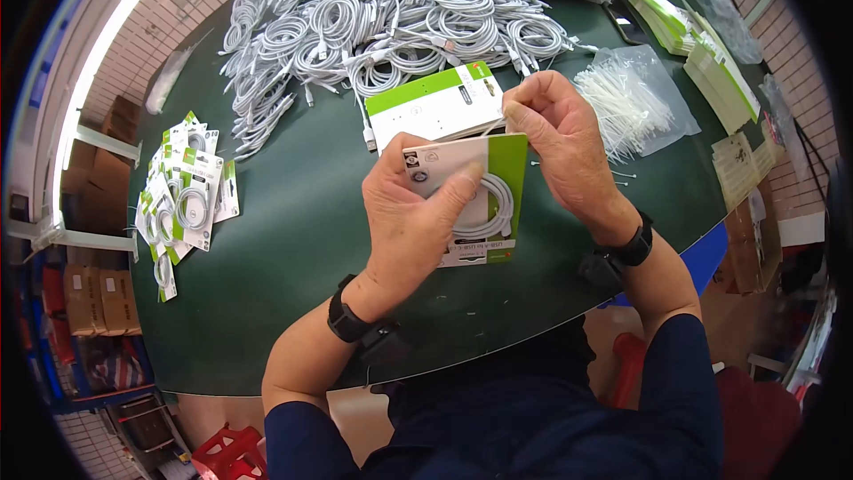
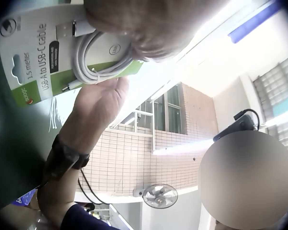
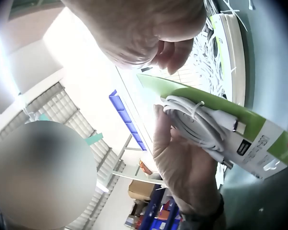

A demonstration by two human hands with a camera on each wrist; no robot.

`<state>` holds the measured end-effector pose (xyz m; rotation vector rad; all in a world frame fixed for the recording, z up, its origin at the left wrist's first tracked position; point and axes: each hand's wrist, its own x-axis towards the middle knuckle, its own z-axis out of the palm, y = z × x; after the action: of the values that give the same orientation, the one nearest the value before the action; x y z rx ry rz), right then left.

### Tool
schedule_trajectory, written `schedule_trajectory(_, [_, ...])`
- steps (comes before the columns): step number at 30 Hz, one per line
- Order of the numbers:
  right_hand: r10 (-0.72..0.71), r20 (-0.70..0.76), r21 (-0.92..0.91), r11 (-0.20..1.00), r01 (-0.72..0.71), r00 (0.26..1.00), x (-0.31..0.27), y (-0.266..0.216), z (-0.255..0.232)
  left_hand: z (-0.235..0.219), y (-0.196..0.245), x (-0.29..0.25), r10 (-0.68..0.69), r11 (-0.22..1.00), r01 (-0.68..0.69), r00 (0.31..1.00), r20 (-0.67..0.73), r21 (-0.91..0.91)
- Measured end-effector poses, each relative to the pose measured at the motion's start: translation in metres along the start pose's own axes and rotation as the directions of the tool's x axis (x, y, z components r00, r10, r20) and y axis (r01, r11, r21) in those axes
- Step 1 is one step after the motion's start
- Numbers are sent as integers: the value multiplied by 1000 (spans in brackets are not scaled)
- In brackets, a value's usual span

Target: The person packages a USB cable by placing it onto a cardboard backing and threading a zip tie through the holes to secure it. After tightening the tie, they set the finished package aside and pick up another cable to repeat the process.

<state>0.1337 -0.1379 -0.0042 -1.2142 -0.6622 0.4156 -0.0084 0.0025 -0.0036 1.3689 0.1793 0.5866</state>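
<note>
My left hand (image 1: 404, 213) grips a white and green package card (image 1: 511, 156), its thumb lying across the front. On the card sits a coiled white USB cable (image 1: 500, 213), and the right wrist view shows a thin tie (image 3: 197, 110) around the coil (image 3: 182, 120). Printing on the card (image 2: 38, 52) in the left wrist view reads USB-A to USB-C cable. At the card's upper right corner, my right hand (image 1: 562, 147) pinches the end of a thin pale strip like a cable tie (image 1: 490, 131). Behind them lies a stack of flat cards (image 1: 435, 107).
A large heap of coiled white cables (image 1: 355, 27) covers the table's far side. Finished-looking cards with cables (image 1: 182, 196) are piled at left. Loose white cable ties (image 1: 617, 107) lie on a plastic bag at right, beyond which stand stacks of cards (image 1: 720, 80) and a phone (image 1: 627, 22).
</note>
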Motion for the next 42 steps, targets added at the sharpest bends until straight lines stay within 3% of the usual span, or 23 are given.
schedule_trajectory(4, [-293,35,-238,926,293,955,-6,8,7,-15,-2,14,-95,992,90,994,-54,-90])
schedule_trajectory(5, [-335,164,-411,832,373,928,-9,3,7,-19,-4,15,-88,993,83,994,-60,-83])
schedule_trajectory(8, [-347,420,-638,544,545,838,-14,-6,19,-18,-1,16,-39,999,39,999,-23,9])
schedule_trajectory(11, [-339,301,-665,595,451,891,-15,1,19,-15,-2,12,-11,994,10,1000,10,106])
schedule_trajectory(14, [-360,136,-569,735,370,923,-15,12,17,-6,-6,9,89,993,-86,995,34,-85])
schedule_trajectory(16, [-390,79,-484,790,378,917,-11,17,13,1,-7,7,177,982,-176,984,8,-72])
schedule_trajectory(17, [-413,83,-476,783,400,907,-11,17,13,2,-6,6,222,973,-222,975,-2,-62])
schedule_trajectory(20, [-469,82,-462,764,451,879,-12,15,14,-10,-12,4,276,905,-295,955,103,306])
schedule_trajectory(23, [-491,76,-471,749,465,868,-16,10,17,-9,-16,6,322,916,-335,942,92,220])
schedule_trajectory(28, [-545,72,-504,703,502,835,-13,11,15,-8,-16,4,214,958,-227,973,90,173])
schedule_trajectory(29, [-511,49,-477,743,470,858,-14,11,16,-10,-15,4,185,965,-201,977,103,167])
schedule_trajectory(33, [-452,-28,-425,813,399,892,-13,12,15,1,4,6,471,693,-408,880,54,595])
schedule_trajectory(36, [-411,-91,-388,853,348,907,-12,7,14,0,20,0,610,278,-607,710,351,745])
schedule_trajectory(37, [-383,-115,-375,871,317,916,-13,6,15,2,25,-1,561,200,-673,674,480,712])
schedule_trajectory(40, [-354,-92,-424,859,285,931,-16,1,15,9,19,-8,434,214,-678,711,553,703])
schedule_trajectory(42, [-356,-41,-458,837,299,934,-17,0,15,10,20,-6,430,217,-668,720,545,711])
